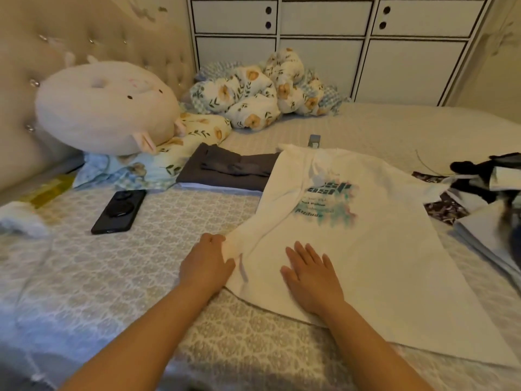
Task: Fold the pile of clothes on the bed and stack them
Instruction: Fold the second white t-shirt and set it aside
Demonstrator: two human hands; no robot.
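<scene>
A white T-shirt (375, 249) with a teal and black print lies spread on the bed, print side up. My left hand (207, 263) grips the shirt's left sleeve edge, fingers curled under the cloth. My right hand (310, 275) lies flat on the shirt with fingers straight and spread. A folded dark grey garment (225, 172) rests on the bed behind the shirt's left side. More clothes (485, 190), black, white and patterned, lie in a heap at the right edge.
A black phone (119, 211) lies on the patterned bedspread (169, 249) to the left. A round plush pillow (107, 107) leans on the tufted headboard. A floral blanket (262, 91) is bunched at the back, before a white cabinet (366, 38).
</scene>
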